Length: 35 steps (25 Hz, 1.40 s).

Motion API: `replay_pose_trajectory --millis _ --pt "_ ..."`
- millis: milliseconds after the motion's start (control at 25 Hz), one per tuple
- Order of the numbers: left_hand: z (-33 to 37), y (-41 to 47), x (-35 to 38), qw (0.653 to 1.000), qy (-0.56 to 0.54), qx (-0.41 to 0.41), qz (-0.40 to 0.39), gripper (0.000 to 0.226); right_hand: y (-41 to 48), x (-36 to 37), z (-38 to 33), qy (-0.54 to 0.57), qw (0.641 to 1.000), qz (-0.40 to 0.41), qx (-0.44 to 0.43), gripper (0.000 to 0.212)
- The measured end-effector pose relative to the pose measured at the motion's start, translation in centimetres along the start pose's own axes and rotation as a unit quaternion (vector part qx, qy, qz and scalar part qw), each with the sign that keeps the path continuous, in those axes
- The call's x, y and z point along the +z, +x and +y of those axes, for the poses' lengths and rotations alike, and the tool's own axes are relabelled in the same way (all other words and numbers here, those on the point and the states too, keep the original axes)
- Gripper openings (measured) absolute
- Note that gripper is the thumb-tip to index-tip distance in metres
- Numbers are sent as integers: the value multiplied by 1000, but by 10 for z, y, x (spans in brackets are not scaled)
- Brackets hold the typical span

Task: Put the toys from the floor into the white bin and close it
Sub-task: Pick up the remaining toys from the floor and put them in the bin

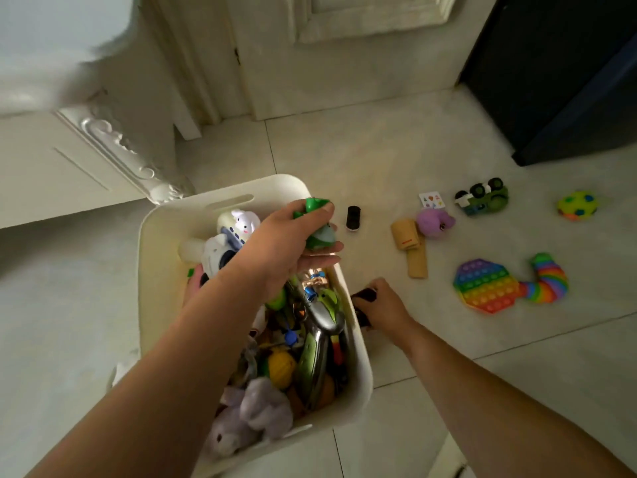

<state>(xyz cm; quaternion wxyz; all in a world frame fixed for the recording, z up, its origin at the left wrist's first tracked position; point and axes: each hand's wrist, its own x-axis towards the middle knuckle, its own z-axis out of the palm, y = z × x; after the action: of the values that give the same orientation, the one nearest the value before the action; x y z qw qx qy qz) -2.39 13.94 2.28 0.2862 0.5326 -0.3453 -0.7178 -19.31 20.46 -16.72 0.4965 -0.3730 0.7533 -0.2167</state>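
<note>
The left hand (293, 236) grips a green toy (319, 224) above the white bin's (358, 367) far right rim; released there, it may fall outside. The right hand (382, 305) clutches a black toy (363, 296) beside the bin.

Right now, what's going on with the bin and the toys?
The left hand holds a green toy over the open white bin, already full of toys. The right hand closes on a black toy on the floor beside it. The rainbow pop pad, toy truck and others remain out.

Pale tiled floor (362, 157); cream panelled door (344, 46); dark cabinet (558, 70) at right.
</note>
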Motion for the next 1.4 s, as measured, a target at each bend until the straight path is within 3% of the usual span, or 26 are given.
replay_pose_trajectory --millis 120,240,320,400,560,680,840,960,1040,1200,1400 --pt "6 -22 -28 997 47 15 52 18 -15 -32 -76 105 984 130 -68 32" --pt "6 -44 -54 989 115 6 91 20 -52 -45 -151 109 955 166 -219 27" --pt "2 -58 -72 983 154 -14 95 27 -84 -32 -180 75 948 129 -282 23" --pt "-4 -67 -90 975 205 -31 83 34 -109 -10 -189 -31 954 57 -292 21" --pt "-14 -75 -117 945 314 -52 76 36 -126 31 -170 -315 919 -72 -227 34" --pt "-20 -76 -128 924 365 -74 86 32 -123 39 -156 -379 901 -79 -194 44" --pt "-22 -75 -136 873 470 -62 114 48 -120 35 -156 -316 933 -62 -160 28" --pt "-15 -74 -131 849 511 -29 135 45 -125 33 -161 -298 934 -37 -193 22" --pt "-10 -71 -117 862 487 20 138 35 -125 26 -162 -225 949 20 -219 18" --pt "-2 -58 -56 927 349 99 91 22 -102 -12 -153 -48 971 120 -203 11" --pt "-12 -16 25 943 299 145 33 17 -47 -92 -90 54 974 208 -77 14"
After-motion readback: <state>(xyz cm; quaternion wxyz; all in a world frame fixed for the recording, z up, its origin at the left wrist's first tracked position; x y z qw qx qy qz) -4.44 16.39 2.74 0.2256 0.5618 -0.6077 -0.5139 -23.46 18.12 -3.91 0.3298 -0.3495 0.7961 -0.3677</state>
